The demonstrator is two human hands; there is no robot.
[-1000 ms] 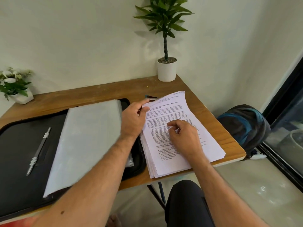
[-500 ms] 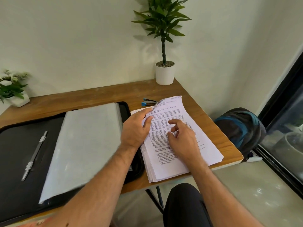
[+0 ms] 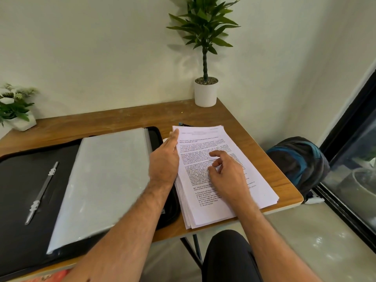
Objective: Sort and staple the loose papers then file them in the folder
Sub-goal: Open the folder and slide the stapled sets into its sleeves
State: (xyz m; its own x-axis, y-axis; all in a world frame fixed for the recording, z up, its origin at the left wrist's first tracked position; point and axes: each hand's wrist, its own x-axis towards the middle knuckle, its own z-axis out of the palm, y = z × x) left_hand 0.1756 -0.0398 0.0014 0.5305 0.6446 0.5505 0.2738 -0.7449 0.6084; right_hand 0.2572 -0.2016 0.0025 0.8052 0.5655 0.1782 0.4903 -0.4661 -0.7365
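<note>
Since the earlier frames the left hand [image 3: 164,161] has let go of the sheet corner it was lifting; the top page now lies flat and the fingers are stretched out straight along the stack's left edge, released and gripping nothing. Meanwhile the right hand [image 3: 225,176] has stayed on the printed page, its fingers loosely curled and resting on the text, pinching nothing that can be seen.

On the wooden table [image 3: 122,123] the stack of loose papers [image 3: 240,180] lies at about 3 o'clock from the open black folder [image 3: 20,180], its left edge just beside the folder's zip rim. A clear plastic sleeve [image 3: 105,180] lies over the folder's right half, and the metal fastener [image 3: 42,190] sits at 9 o'clock from it. Only a dark and blue sliver of the stapler [image 3: 184,124] shows at 12 o'clock from the stack, mostly hidden behind the sheets.

Judging from this, the step in hand is sorting: the pile looks unstapled and nothing seems filed yet. Next, the person probably needs to separate one set of pages, square its edges, then reach over the top of the stack for the stapler.

A potted plant [image 3: 205,92] stands at the table's far corner.
</note>
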